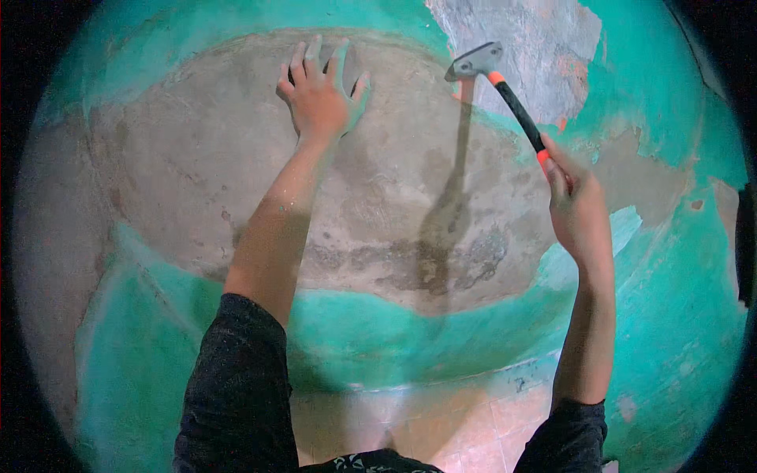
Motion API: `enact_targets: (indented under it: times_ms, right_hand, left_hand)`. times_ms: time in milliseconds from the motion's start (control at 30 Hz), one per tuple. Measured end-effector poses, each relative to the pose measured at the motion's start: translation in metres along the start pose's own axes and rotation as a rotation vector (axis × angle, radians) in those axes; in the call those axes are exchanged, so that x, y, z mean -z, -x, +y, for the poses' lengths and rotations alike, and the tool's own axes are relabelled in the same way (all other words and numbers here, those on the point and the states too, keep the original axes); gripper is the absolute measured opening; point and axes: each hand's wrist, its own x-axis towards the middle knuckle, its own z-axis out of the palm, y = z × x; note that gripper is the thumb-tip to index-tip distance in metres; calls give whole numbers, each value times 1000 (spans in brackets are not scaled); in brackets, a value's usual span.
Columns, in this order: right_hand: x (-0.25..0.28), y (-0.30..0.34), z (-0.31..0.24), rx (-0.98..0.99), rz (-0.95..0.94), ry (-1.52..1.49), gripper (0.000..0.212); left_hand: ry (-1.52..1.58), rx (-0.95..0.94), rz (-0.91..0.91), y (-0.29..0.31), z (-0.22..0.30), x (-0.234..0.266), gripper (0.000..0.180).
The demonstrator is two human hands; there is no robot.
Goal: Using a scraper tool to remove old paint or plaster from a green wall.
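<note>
Head view: I am facing a wall (678,315) painted turquoise, with a big patch (236,165) in the middle where the paint is gone and bare grey plaster shows. I take that bare patch as my landmark.

My right hand (579,213) is closed tight around the lower end of a hammer (505,87) with a black and orange handle. The hand sits at the right edge of the patch, and the metal head is raised above the patch's upper right corner, near a second rough grey area (544,39) where paint has also flaked. I cannot tell whether the head is touching the wall or just off it.

My left hand (319,94) lies flat on the upper middle of the patch, fingers spread apart, holding nothing, just bracing me.

As I judge it, the work in hand is knocking loose paint off along the patch's upper right border. To do it well, I should:
1. keep my grip firm but low on the handle, so the head carries the swing;
2. strike at a shallow angle along the paint edge, not straight in, so I lift flakes and do not gouge plaster;
3. hold my left hand well clear of the strike line, where it is now.

Below the patch the turquoise band looks intact, with pale floor tiles (473,426) under it.
</note>
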Motion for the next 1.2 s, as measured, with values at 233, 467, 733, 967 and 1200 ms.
enact_targets:
  times_ms: [233,467,733,967,1200]
  right_hand:
    - [8,-10,-12,-21,-21,73,32]
    - [5,-11,-24,-12,2,70,33]
    - [9,0,-9,-35,-9,74,33]
    - [6,-2,-18,-68,-21,93,33]
    - [-10,-5,-24,-30,41,46,32]
  left_hand:
    - [1,-12,16,-2,-4,-2,68]
    - [13,-8,11,1,0,2,69]
    - [28,-12,29,-3,-2,0,70]
    - [14,-4,14,-2,0,-1,67]
    - [27,-1,29,-1,-1,-4,65]
